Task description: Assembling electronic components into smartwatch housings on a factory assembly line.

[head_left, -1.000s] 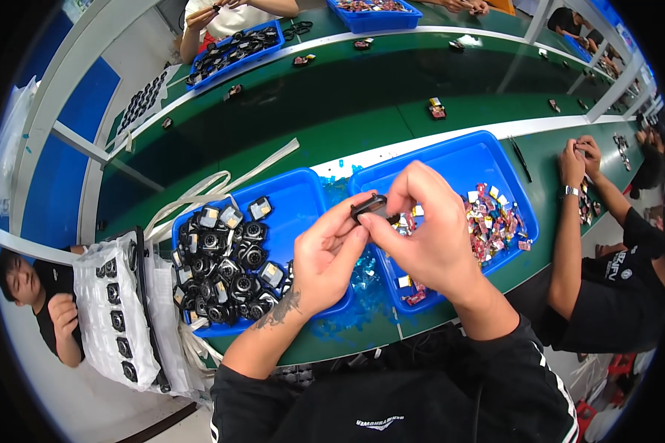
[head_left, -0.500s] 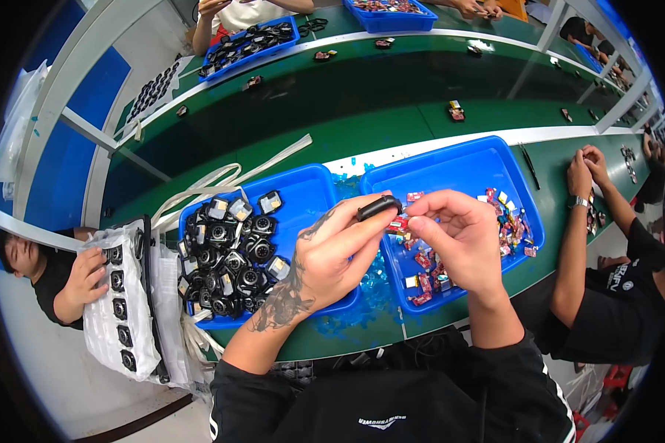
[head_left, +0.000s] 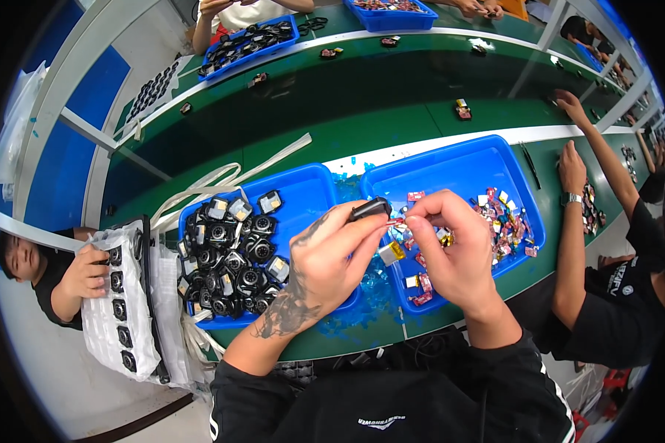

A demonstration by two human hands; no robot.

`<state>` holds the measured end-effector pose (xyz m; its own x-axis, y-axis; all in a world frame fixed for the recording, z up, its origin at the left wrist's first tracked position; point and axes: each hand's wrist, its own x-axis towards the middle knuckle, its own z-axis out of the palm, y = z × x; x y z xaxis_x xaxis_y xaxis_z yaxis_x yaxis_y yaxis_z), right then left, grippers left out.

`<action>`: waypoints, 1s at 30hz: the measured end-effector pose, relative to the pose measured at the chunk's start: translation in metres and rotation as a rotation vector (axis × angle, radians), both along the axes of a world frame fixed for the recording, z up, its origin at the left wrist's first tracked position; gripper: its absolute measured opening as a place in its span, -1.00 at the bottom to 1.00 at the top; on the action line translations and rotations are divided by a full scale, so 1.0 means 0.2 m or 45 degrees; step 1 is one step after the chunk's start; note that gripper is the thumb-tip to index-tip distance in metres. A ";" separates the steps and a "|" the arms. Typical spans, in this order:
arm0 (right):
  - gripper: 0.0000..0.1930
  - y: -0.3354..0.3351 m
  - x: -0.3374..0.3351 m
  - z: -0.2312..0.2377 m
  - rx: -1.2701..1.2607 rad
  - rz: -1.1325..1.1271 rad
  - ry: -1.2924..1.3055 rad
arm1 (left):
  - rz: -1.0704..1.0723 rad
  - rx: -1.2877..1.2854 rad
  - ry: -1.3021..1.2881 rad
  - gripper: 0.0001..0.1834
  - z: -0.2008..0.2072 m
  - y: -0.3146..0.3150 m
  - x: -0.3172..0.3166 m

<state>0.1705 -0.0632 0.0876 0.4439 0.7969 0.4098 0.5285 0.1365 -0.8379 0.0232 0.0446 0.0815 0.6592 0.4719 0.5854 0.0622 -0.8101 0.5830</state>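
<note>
My left hand (head_left: 321, 258) is closed around a small black plastic housing (head_left: 369, 210), held tilted above the gap between two blue trays. Pinched by the fingertips of my right hand (head_left: 458, 251) is a small red circuit board (head_left: 397, 221), right at the housing's edge. A silver and yellow battery-like block (head_left: 391, 254) hangs just below it; its link to the board is hidden by my fingers. Under my left wrist, the left tray (head_left: 314, 181) holds many black housings (head_left: 233, 258) with round lens-like parts. Red boards with small blocks (head_left: 499, 229) fill part of the right tray (head_left: 440, 159).
Tweezers (head_left: 530, 164) lie right of the trays. A green conveyor (head_left: 332, 111) carries scattered assemblies (head_left: 462, 110). White straps (head_left: 222, 177) lie behind the left tray. One person at left holds a wrapped tray (head_left: 114, 310) of black units; another's arms (head_left: 573, 214) work at right.
The red board has come to the housing's edge in my right fingertips, and the silver-yellow block now hangs in view. Conveyor pieces shifted slightly right. The right co-worker's hands separated, one reaching over the conveyor.
</note>
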 end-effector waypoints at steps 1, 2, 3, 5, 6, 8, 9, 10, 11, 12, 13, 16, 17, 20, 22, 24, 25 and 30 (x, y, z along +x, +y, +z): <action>-0.92 0.00 0.01 0.00 0.056 0.027 -0.100 | -0.002 0.000 -0.002 -0.79 0.00 0.00 0.00; -0.91 -0.01 0.02 0.01 0.111 0.055 -0.200 | -0.136 -0.642 -0.064 -0.81 0.00 0.00 0.00; -0.91 -0.01 0.02 -0.01 0.111 0.053 -0.203 | -0.271 -1.285 -0.125 -0.83 0.00 0.00 0.00; -0.87 -0.02 0.01 -0.06 0.111 0.150 0.170 | -0.353 -1.445 -0.159 -0.82 -0.04 0.01 -0.01; -0.87 -0.01 0.00 -0.06 0.112 0.156 0.172 | -0.374 -1.485 -0.141 -0.82 -0.04 0.01 -0.01; -0.85 -0.01 -0.02 -0.05 0.148 0.122 0.263 | -0.381 -1.476 -0.063 -0.79 -0.05 0.01 -0.02; -0.85 0.00 -0.02 -0.05 0.146 0.123 0.265 | -0.379 -1.477 -0.063 -0.79 -0.04 0.01 -0.02; -0.83 0.01 -0.02 -0.05 0.144 0.098 0.268 | -0.361 -1.381 -0.097 -0.76 -0.03 -0.01 -0.01; -0.82 0.01 -0.02 -0.06 0.142 0.075 0.270 | -0.342 -1.283 -0.131 -0.73 -0.03 -0.02 0.00; -0.82 0.01 -0.02 -0.07 0.143 0.075 0.270 | -0.343 -1.283 -0.131 -0.73 -0.03 -0.02 0.00; -0.81 0.02 -0.02 -0.08 0.158 0.021 0.180 | -0.377 -1.336 -0.179 -0.70 -0.04 -0.03 0.01; -0.80 0.02 -0.03 -0.08 0.182 -0.061 -0.007 | -0.404 -1.385 -0.231 -0.64 -0.04 -0.04 0.02; -0.79 0.01 -0.03 -0.09 0.190 -0.091 -0.101 | -0.396 -1.383 -0.232 -0.63 -0.04 -0.05 0.02; -0.80 0.02 -0.06 -0.09 0.155 -0.092 -0.055 | -0.327 -1.257 -0.250 -0.60 -0.07 -0.06 0.02; -0.80 0.02 -0.08 -0.10 0.199 -0.071 0.181 | -0.326 -1.185 -0.231 -0.59 -0.08 -0.06 0.01; -0.81 0.02 -0.09 -0.11 0.242 -0.059 0.408 | -0.339 -1.115 -0.214 -0.58 -0.08 -0.06 0.02; -0.80 0.02 -0.09 -0.13 0.270 -0.058 0.463 | -0.338 -1.134 -0.231 -0.57 -0.08 -0.06 0.02; -0.67 0.01 -0.05 -0.22 0.274 -0.129 -0.008 | -0.333 -1.119 -0.225 -0.58 -0.11 -0.07 0.03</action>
